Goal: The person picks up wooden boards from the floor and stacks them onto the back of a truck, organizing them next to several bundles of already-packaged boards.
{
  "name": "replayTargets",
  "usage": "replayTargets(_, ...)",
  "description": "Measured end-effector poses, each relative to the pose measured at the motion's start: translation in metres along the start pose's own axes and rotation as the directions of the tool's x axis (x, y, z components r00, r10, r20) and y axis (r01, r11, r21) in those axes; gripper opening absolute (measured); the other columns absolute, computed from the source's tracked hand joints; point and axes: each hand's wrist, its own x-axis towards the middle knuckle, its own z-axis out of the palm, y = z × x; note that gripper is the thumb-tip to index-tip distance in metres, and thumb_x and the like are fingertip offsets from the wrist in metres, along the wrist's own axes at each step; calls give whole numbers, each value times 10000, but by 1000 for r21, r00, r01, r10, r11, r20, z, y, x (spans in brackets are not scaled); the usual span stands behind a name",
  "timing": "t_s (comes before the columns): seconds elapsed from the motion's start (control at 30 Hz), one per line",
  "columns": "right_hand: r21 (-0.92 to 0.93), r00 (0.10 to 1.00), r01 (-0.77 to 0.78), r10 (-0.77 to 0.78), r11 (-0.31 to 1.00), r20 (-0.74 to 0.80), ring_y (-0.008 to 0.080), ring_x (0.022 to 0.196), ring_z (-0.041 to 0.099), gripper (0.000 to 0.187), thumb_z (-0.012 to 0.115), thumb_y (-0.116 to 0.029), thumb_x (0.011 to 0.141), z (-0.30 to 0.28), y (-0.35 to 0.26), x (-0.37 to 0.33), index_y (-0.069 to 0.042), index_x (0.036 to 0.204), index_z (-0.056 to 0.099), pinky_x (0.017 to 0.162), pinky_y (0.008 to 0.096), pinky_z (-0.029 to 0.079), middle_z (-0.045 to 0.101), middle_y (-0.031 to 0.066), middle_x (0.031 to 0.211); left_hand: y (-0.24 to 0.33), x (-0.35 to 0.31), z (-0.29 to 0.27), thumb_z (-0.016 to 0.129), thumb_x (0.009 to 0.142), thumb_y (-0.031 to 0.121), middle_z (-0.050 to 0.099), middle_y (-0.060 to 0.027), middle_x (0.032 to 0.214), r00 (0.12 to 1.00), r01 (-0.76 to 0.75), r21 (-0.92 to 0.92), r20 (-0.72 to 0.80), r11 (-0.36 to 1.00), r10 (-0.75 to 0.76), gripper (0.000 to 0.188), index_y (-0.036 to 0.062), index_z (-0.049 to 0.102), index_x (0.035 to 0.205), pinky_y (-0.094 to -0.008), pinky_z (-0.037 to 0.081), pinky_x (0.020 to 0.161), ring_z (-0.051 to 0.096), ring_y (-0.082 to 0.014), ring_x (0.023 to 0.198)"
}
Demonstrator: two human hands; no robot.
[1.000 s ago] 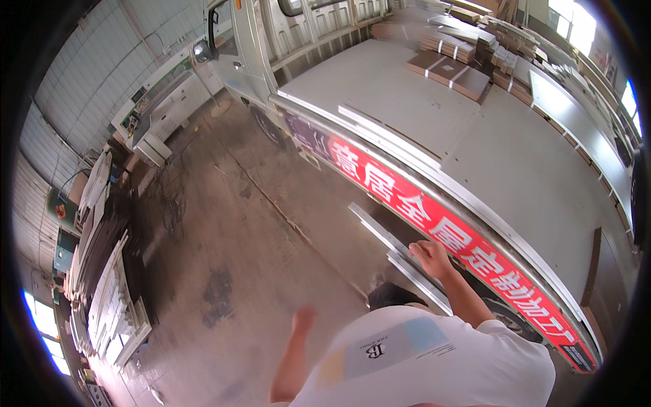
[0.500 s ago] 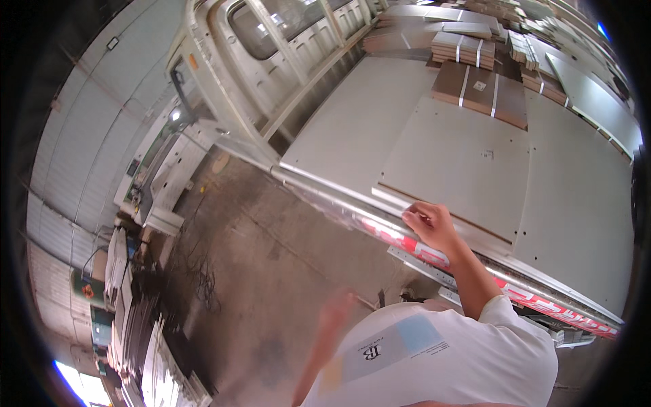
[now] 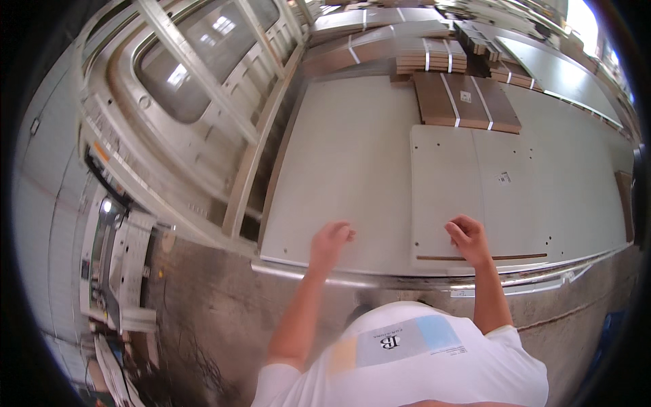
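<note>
Lying on the truck [image 3: 245, 169], the drilled pale panel [image 3: 461, 183] stretches forward from my right hand [image 3: 469, 237], the nearer one, a brown line [image 3: 519, 256] running left-right along its near edge. My left hand [image 3: 330, 241] is left of the panel; both curl closed, visibly empty, contact unclear. Beyond the panel: a strapped brown bundle [image 3: 469, 102].

I find the pale panel [image 3: 451, 186] smooth and low in sheen, the bed edge [image 3: 325, 274] shiny metal, my shirt [image 3: 434, 373] matt white cloth.
</note>
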Motion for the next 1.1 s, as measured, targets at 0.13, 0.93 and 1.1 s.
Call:
replayTargets(0.13, 113, 939, -76, 109, 991, -325, 67, 610, 550, 247, 661, -249, 1003, 15, 2, 10, -33, 896, 713, 551, 259, 431, 597, -19, 692, 2, 105, -10, 599, 1019, 229, 772, -138, 1023, 988, -2, -2, 153, 1000, 2, 349, -54, 681, 1208, -321, 580, 860, 744, -190, 918)
replayTargets(0.93, -148, 999, -54, 55, 988, 3, 139, 886, 669, 427, 692, -406, 982, 127, -27, 388, 4, 1097, 730, 788, 312, 526, 744, 78, 935, -45, 386, 64, 661, 960, 319, 764, -118, 851, 888, -444, 412, 79, 796, 454, 255, 102, 757, 1052, -432, 574, 711, 739, -305, 761)
replayTargets(1.1, 267, 972, -185, 216, 946, -92, 241, 1110, 627, 732, 700, -567, 940, 118, -67, 529, -60, 1438, 526, 853, 377, 560, 614, 119, 1337, -17, 380, 34, 670, 952, 316, 762, -126, 900, 973, -226, 336, 42, 914, 225, 251, 107, 759, 1061, -433, 572, 718, 726, -326, 796)
